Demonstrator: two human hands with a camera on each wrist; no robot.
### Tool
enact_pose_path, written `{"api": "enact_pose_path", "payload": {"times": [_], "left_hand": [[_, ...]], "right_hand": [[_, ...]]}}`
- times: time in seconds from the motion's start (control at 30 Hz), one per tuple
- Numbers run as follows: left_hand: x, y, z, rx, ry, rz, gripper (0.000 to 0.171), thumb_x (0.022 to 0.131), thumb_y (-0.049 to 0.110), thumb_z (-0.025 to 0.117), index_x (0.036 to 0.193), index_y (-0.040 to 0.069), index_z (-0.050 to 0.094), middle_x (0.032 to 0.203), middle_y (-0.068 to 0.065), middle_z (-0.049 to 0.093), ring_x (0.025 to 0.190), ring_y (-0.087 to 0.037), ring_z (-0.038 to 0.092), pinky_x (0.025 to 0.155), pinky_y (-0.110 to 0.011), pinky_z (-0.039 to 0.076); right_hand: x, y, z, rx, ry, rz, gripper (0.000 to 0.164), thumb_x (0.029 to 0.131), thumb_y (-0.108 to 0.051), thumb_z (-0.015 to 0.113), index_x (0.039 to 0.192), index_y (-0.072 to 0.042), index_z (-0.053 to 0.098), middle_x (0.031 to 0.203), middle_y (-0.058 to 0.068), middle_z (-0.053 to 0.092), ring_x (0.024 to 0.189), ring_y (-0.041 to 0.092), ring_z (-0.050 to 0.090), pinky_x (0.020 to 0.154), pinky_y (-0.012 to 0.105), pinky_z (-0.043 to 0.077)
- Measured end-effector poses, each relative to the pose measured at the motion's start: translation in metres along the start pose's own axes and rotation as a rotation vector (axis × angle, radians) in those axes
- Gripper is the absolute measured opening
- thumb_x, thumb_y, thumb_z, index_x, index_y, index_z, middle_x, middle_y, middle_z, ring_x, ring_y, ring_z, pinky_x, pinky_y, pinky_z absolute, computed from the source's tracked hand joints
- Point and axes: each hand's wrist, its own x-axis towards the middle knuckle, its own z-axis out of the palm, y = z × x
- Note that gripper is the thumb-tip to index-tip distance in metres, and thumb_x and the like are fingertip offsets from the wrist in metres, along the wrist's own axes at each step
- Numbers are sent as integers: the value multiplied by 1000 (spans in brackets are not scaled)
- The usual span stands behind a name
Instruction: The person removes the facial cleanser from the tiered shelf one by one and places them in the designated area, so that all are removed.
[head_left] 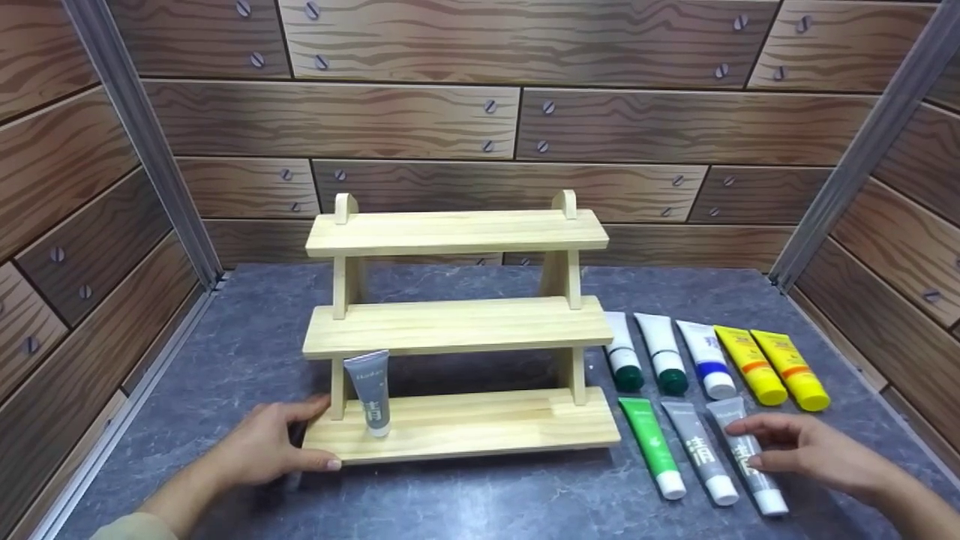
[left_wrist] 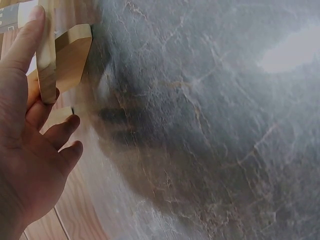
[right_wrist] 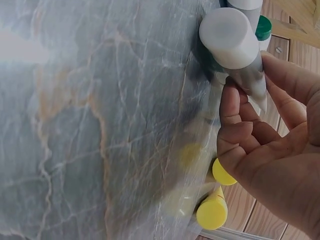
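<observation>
A three-tier wooden display stand (head_left: 480, 427) stands mid-table. My left hand (head_left: 262, 446) grips the left end of its lowest shelf, thumb along the front edge and fingers behind; the left wrist view shows the shelf end (left_wrist: 47, 75) between them. On that shelf a grey tube (head_left: 373, 394) stands upright on its white cap. At the right, my right hand (head_left: 817, 454) pinches another grey tube (head_left: 746, 454), the outermost of the front row. Its white cap (right_wrist: 230, 37) points toward the camera in the right wrist view, with thumb and fingers at either side of the body.
Left of the pinched tube lie a second grey tube (head_left: 701, 450) and a green tube (head_left: 652, 446). Behind them is a row of white tubes (head_left: 660, 349) and two yellow tubes (head_left: 791, 367). Wood-patterned walls (head_left: 420, 120) enclose the grey marbled table (head_left: 247, 330).
</observation>
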Motion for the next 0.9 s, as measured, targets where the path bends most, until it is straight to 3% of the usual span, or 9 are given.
{"api": "enact_pose_path", "payload": {"times": [0.17,0.57,0.9], "left_hand": [[0,0,0,-1,2,4,96,72,54,96,146,1,63,138,-24,67,124,-34,64,108,-60,50],[0,0,0,0,9,16,96,72,54,96,145,0,63,138,-23,67,128,-38,63,109,-60,49],[1,-2,0,-8,7,-1,101,71,60,93,147,1,62,140,-23,65,130,-41,61,111,-61,47]], "right_hand": [[0,1,0,-17,11,6,52,101,-13,71,146,7,55,139,29,61,112,7,62,89,20,52],[1,0,0,-30,38,43,56,101,-15,72,149,7,53,141,30,59,116,23,59,87,22,53],[2,-1,2,-56,46,39,56,101,-16,72,149,6,53,139,27,61,112,25,58,84,25,53]]}}
